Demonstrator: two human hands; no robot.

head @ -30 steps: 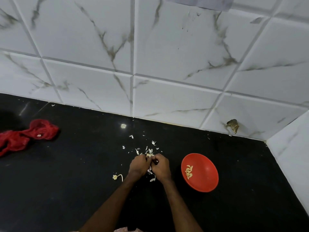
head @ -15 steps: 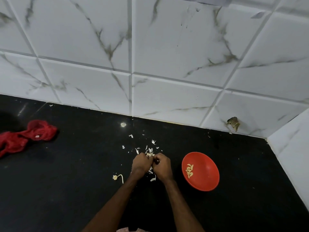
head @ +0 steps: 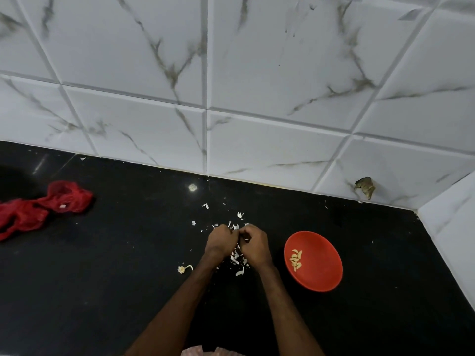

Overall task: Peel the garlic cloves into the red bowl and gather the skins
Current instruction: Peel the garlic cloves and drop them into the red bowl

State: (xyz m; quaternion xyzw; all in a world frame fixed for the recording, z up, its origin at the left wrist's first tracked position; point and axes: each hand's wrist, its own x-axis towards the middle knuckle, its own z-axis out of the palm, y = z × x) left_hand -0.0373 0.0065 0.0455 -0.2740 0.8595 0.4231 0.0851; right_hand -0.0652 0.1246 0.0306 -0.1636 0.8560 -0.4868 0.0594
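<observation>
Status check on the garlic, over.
Left hand, right hand curled fingertip to fingertip, apparently pinching a clove, hidden. Peeled cloves in red bowl, right of hands. Skins scattered on counter, ungathered. Nothing blocking.

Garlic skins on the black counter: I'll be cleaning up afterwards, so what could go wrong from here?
The thin white garlic skins lie scattered over the glossy black counter, some past the left hand; light flakes could drift further and be missed when gathering. The round red bowl stands apart to the right of the right hand, so a slippery clove might drop short. Loose skin could ride in among the pale peeled cloves.
</observation>
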